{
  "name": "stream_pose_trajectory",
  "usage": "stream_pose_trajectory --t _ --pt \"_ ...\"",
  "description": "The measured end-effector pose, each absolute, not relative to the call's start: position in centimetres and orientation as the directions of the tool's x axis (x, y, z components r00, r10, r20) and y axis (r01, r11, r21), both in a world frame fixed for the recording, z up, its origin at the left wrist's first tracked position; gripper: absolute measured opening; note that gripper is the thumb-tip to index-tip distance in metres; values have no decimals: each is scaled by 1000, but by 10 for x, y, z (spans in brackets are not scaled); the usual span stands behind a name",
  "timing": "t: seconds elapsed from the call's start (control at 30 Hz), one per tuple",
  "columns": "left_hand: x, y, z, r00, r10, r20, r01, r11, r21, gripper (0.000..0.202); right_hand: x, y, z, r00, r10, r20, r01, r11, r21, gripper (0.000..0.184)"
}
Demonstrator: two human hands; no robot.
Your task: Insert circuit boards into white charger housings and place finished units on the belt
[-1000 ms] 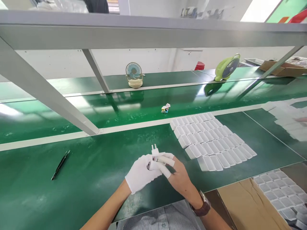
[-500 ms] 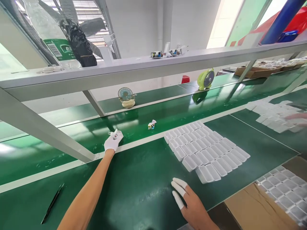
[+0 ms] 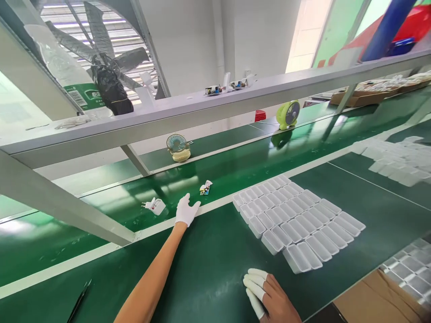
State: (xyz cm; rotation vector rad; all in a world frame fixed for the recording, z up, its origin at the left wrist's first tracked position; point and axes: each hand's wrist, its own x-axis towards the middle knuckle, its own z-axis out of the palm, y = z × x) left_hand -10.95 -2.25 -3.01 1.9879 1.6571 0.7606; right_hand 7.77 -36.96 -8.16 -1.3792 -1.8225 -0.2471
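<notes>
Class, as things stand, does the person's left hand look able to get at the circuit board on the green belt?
Probably yes: the left hand looks open, with the circuit board just beyond it on the green belt, and nothing seems to block the way.

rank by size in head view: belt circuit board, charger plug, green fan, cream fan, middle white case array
Middle white case array
Green fan, cream fan: too alike to rank
Charger plug
Belt circuit board
</notes>
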Motion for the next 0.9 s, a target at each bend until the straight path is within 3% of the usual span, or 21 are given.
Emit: stream_pose_trajectory --t 0.1,0.33,0.47,0.57,0.67,0.77,0.83,0.9 --pt "-74 0 -18 171 978 117 772 -207 601 57 75 -372 -78 -22 742 670 862 354 -364 40" --pt "-34 -6 9 277 958 78 777 -271 568 40 72 -374 -70 58 797 601 812 313 -492 42" --pt "-43 -46 20 410 908 83 720 -378 582 55 75 -377 -71 137 780 611 739 330 -587 44" --pt "-61 -101 16 581 812 50 642 -495 585 65 77 -382 -68 273 750 602 690 284 -666 47" --pt "-79 -161 6 831 555 -35 472 -671 571 66 78 -386 -62 353 715 604 664 263 -700 50" --pt "-84 -198 3 916 368 -158 390 -730 561 84 79 -387 -57 334 717 612 676 270 -685 53" --pt "-78 -205 11 921 341 -186 386 -743 546 93 81 -387 -55 293 730 617 706 270 -655 54" --pt "-63 -202 26 910 386 -148 404 -753 520 76 82 -387 -55 251 752 610 741 256 -621 55"
